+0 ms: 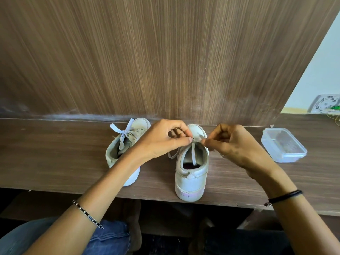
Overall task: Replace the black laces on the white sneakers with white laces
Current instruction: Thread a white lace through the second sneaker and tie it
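Two white sneakers stand on the wooden shelf, heels towards me. The left sneaker (pixel 127 150) carries a white lace tied in a bow (pixel 122 132). Over the tongue of the right sneaker (pixel 191 172) both hands meet. My left hand (pixel 161 142) pinches the white lace (pixel 193 153) at the top eyelets, and one end of the lace hangs down into the shoe's opening. My right hand (pixel 237 146) pinches the lace on the other side. A loose loop of lace lies at the shoe's left side. I see no black lace.
A clear plastic box (pixel 283 144) with a lid sits on the shelf to the right. A brown wooden panel (pixel 147 61) rises right behind the sneakers. The shelf's front edge (pixel 92 192) runs just under the heels, with my knees below it.
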`<state>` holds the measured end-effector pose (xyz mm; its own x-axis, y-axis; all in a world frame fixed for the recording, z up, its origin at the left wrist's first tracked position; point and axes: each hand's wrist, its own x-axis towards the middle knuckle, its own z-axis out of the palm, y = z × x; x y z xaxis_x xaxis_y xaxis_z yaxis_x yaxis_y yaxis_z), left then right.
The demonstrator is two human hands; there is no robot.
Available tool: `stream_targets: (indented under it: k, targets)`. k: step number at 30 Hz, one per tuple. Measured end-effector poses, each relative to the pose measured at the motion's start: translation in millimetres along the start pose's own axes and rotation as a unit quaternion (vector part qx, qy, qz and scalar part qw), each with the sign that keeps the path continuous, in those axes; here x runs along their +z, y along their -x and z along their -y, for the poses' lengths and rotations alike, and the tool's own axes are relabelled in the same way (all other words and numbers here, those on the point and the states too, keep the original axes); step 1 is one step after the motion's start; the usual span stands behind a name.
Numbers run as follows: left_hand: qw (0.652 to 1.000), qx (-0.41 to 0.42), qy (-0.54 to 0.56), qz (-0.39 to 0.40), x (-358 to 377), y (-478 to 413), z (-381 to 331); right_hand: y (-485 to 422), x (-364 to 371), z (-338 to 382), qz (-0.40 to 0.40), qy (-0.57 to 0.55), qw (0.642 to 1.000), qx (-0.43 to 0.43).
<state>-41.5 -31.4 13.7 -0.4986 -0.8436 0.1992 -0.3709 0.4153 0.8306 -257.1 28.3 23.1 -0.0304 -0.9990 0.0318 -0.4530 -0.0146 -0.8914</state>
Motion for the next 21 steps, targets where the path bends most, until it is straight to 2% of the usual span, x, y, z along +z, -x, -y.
stream_targets:
  k: [5, 8, 11, 15, 17, 21]
  targets:
    - [1.0, -0.005, -0.011, 0.0, 1.5, -0.3, 3.0, -1.8, -0.2, -4.6, 0.008, 0.005, 1.0, -0.007]
    - [0.999, -0.028, 0.007, 0.028, 0.2, -0.4, 2.9, -3.3, 1.0, -4.8, -0.018, 0.008, 1.0, -0.017]
    - [0.999, -0.036, 0.009, 0.038, 2.7, -0.2, 0.0, -2.0, 0.1, -0.6, -0.04, -0.036, 0.998, -0.034]
    - [0.997, -0.067, 0.003, 0.045, 3.1, -3.1, -4.1, 2.8, 0.6, 5.5, -0.024, -0.091, 0.994, -0.057]
    - [0.996, -0.08, 0.005, 0.044, 3.5, -4.8, -3.1, 1.7, 3.0, 4.9, -0.02, -0.06, 0.996, -0.068]
    - [0.996, -0.082, 0.008, 0.029, 6.4, -9.4, -2.7, -1.4, 8.2, 0.0, -0.034, 0.121, 0.986, -0.112]
